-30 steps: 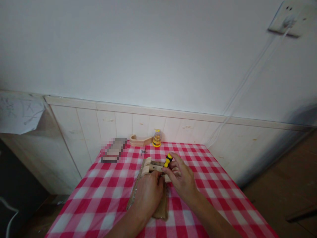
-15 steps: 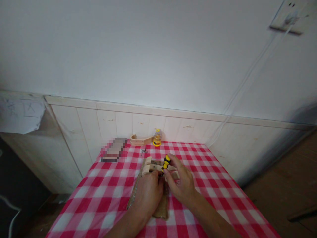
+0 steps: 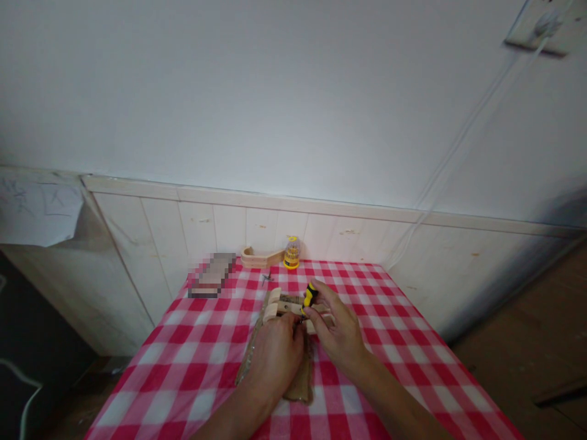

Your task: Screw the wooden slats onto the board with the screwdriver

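A yellow and black screwdriver (image 3: pixel 310 296) is gripped in the fingers of my right hand (image 3: pixel 342 327), its handle leaning up and to the right. Its tip points down at a pale wooden piece (image 3: pixel 288 307) with a dark hole in it. My left hand (image 3: pixel 279 349) is closed at the near side of this wood, close to the screwdriver's tip; what its fingers pinch is hidden. Beneath the wood and my left hand lies a brown, plastic-wrapped cardboard piece (image 3: pixel 300 391).
A red and white checked cloth (image 3: pixel 183 373) covers the table. Toward the back are a curved wooden part (image 3: pixel 259 260), a yellow-capped clear bit case (image 3: pixel 291 253), small dark metal pieces (image 3: pixel 266 278) and a blurred-out flat object (image 3: pixel 213 275). A white wall (image 3: pixel 293 122) stands behind.
The screwdriver handle tilts slightly more to the right, and the fingers of my right hand have shifted a little on it. My left hand stays nearly in place.
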A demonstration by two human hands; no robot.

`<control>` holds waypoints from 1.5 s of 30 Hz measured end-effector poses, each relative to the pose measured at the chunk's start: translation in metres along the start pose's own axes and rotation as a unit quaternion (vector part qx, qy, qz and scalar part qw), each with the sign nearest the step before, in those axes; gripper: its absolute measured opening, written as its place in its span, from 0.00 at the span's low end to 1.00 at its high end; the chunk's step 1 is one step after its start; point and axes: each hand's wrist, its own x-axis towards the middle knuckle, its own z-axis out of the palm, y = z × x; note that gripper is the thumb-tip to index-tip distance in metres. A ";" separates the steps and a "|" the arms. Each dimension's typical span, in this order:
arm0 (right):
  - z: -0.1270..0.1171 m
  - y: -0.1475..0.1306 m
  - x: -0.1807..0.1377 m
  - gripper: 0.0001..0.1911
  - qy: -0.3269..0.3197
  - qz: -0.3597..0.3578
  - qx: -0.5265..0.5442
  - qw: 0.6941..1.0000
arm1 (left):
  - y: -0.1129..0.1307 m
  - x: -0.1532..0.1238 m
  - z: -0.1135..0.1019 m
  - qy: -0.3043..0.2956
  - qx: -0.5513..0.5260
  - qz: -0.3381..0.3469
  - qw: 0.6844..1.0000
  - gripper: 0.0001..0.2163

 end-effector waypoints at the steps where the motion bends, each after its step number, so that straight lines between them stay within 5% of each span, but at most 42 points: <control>1: 0.000 0.000 0.000 0.26 0.002 0.007 0.004 1.000 | 0.000 0.000 0.000 0.000 0.000 0.000 1.000 0.11; 16: 0.001 0.000 0.001 0.23 0.053 -0.035 -0.064 0.996 | -0.001 0.000 0.001 0.005 0.000 0.004 1.000 0.12; 25: -0.003 -0.010 -0.002 0.32 0.048 -0.114 -0.113 0.986 | -0.004 0.001 0.005 0.020 -0.004 0.015 1.000 0.11; 45: -0.001 -0.003 -0.002 0.30 0.044 -0.076 -0.096 0.991 | -0.007 0.002 0.009 0.038 -0.003 0.022 0.999 0.11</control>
